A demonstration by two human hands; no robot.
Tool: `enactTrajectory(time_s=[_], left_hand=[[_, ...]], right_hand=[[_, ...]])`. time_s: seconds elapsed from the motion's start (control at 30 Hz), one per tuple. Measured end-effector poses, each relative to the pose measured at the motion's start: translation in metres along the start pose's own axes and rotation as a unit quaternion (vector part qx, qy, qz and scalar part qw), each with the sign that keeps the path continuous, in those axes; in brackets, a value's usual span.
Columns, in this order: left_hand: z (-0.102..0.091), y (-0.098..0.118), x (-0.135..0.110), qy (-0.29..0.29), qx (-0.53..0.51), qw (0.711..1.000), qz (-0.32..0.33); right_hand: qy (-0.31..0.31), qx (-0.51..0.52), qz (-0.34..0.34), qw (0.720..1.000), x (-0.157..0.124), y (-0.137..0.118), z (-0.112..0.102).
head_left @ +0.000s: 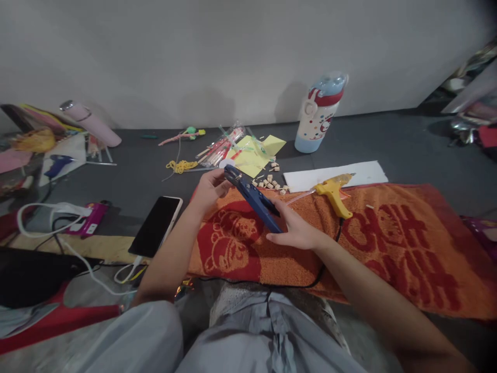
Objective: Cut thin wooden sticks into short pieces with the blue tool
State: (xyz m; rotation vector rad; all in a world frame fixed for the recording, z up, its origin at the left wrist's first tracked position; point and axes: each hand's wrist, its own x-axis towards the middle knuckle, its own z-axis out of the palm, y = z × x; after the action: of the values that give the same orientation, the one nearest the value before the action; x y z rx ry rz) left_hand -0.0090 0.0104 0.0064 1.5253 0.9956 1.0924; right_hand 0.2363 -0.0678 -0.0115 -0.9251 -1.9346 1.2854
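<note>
My right hand (297, 228) is closed round the handles of a blue two-handled cutter (252, 197), held tilted above an orange towel with red patterns (295, 267). My left hand (212, 189) is at the cutter's far end, fingers bent and pinched together by its jaws. Whatever small piece they may hold is hidden. Behind the cutter lie several short cut bits of wood (269, 182). Near the left fingertips is a white round piece (227, 163). A yellow glue gun (334, 194) with a clear stick rests on the towel and a white board (367, 173).
Yellow paper sheets (250, 160) and packed sticks (227, 145) lie at the back beside yellow yarn (181, 166). A bottle (320, 116) stands upright at the wall. To the left are a phone (157, 225) on a cable, a power strip (91, 220) and a blue glue gun (58, 165).
</note>
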Motion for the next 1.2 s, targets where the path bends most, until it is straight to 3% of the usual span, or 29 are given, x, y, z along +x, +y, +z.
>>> enactTrajectory(time_s=[0.13, 0.27, 0.37, 0.63, 1.2], left_hand=[[0.009, 0.001, 0.001, 0.094, 0.104, 0.988, 0.064], [0.014, 0.001, -0.004, 0.143, 0.234, 0.957, 0.096], [0.016, 0.004, -0.007, 0.139, 0.259, 0.951, 0.097], [0.018, 0.014, -0.005, 0.069, 0.174, 0.981, 0.052], [0.017, 0.003, -0.007, 0.141, 0.26, 0.951, 0.094]], right_hand=[[0.069, -0.02, 0.012, 0.997, 0.002, 0.001, 0.003], [0.085, -0.004, 0.027, 0.996, 0.002, 0.005, 0.005], [0.074, 0.009, 0.023, 0.997, 0.002, 0.006, 0.005], [0.066, 0.012, 0.008, 0.998, 0.003, 0.003, 0.003], [0.066, 0.027, 0.024, 0.997, 0.002, 0.009, 0.003]])
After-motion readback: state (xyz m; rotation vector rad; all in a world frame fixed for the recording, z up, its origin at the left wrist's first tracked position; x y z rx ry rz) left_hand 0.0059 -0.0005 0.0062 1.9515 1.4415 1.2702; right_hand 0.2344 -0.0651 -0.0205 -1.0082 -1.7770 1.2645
